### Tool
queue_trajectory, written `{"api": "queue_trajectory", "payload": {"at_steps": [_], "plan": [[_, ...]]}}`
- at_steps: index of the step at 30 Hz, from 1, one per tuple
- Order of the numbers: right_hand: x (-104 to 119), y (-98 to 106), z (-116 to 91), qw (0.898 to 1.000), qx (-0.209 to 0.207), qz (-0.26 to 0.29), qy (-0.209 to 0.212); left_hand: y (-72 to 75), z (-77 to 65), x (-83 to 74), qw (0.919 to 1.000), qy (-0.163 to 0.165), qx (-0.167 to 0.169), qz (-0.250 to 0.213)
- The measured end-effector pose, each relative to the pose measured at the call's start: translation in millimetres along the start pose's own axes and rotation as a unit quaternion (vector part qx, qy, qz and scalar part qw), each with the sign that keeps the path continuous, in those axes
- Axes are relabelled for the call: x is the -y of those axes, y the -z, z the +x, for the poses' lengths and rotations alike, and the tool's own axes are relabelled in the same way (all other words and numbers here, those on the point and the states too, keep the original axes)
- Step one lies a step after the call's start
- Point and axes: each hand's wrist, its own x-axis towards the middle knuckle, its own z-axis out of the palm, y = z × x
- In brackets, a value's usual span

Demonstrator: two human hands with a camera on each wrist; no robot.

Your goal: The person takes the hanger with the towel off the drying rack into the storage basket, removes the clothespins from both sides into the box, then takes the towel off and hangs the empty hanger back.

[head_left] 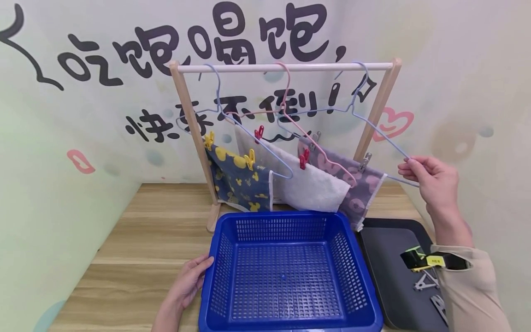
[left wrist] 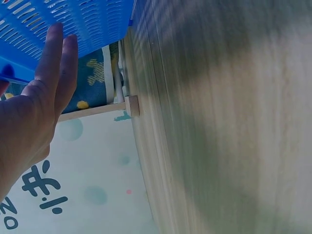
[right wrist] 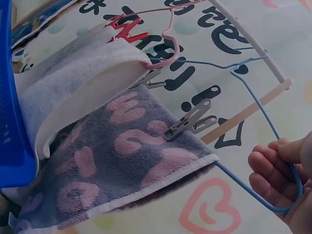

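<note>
My right hand (head_left: 437,182) pinches the right end of a blue clothes hanger (head_left: 379,131) between thumb and fingers. The hanger's hook sits on the rack's white rail (head_left: 249,68). A purple towel with pink shapes (right wrist: 126,141) hangs from it, fixed by grey clothespins (right wrist: 190,122). My left hand (head_left: 188,281) lies against the left side of an empty blue basket (head_left: 221,226), its fingers (left wrist: 51,63) straight along the slotted outer wall. Beside the purple towel, a white towel (head_left: 311,184) hangs from a pink hanger (head_left: 286,85) by red clothespins (head_left: 304,159).
A blue cloth with yellow prints (head_left: 242,180) hangs at the left from another blue hanger (head_left: 217,87), with yellow clothespins (head_left: 250,159). At the right, a dark tray (head_left: 390,286) holds several clothespins (head_left: 425,280). The rack's wooden post (head_left: 195,133) stands behind the basket on the wooden table (head_left: 137,258).
</note>
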Motion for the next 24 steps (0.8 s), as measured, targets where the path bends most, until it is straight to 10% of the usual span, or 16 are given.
{"api": "queue_trajectory", "payload": {"at_steps": [24], "plan": [[23.5, 4.0, 4.1, 0.992, -0.109, 0.055, 0.034, 0.4, 1.4, -0.7, 1.0, 0.003, -0.004, 0.002]]}}
